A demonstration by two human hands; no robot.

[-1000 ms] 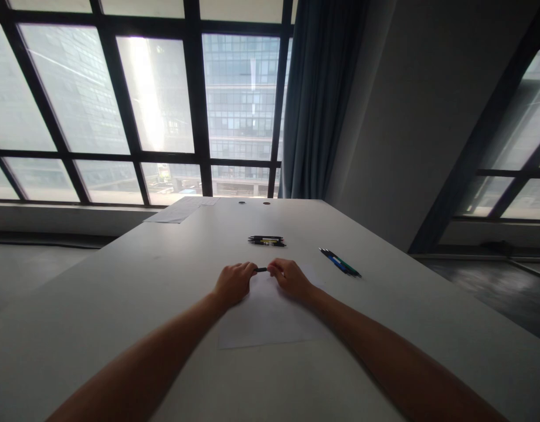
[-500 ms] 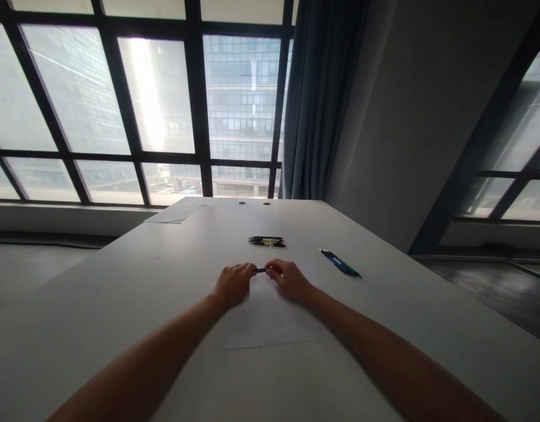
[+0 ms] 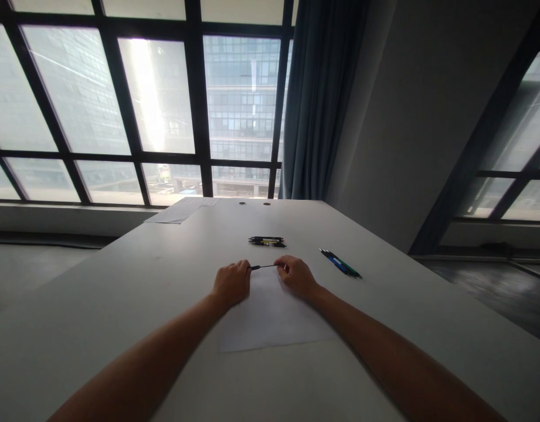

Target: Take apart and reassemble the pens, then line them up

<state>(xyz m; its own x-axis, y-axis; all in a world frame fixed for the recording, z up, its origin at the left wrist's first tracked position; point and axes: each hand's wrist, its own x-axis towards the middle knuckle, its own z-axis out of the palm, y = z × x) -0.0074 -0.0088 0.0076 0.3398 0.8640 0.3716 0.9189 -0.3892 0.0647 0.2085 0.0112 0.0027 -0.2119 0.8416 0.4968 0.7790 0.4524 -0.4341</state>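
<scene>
Over a white sheet of paper (image 3: 270,325), my left hand (image 3: 233,281) is closed around a dark pen barrel (image 3: 255,268), whose end sticks out past the fingers. A thin dark pen refill (image 3: 267,266) runs from that end across to my right hand (image 3: 296,276). The thumb and fingers of my right hand pinch the refill's far end. The rest of the barrel is hidden inside my left hand.
Beyond my hands lies a small row of black pens (image 3: 267,241), with some yellow among them. Several blue, green and dark pens (image 3: 340,263) lie to the right. Papers (image 3: 177,211) rest at the white table's (image 3: 120,281) far left edge, and two dark discs (image 3: 267,204) near its far end.
My right hand has moved right, away from my left hand. A thin refill now shows between them, drawn out of the pen barrel. My left hand has shifted slightly left.
</scene>
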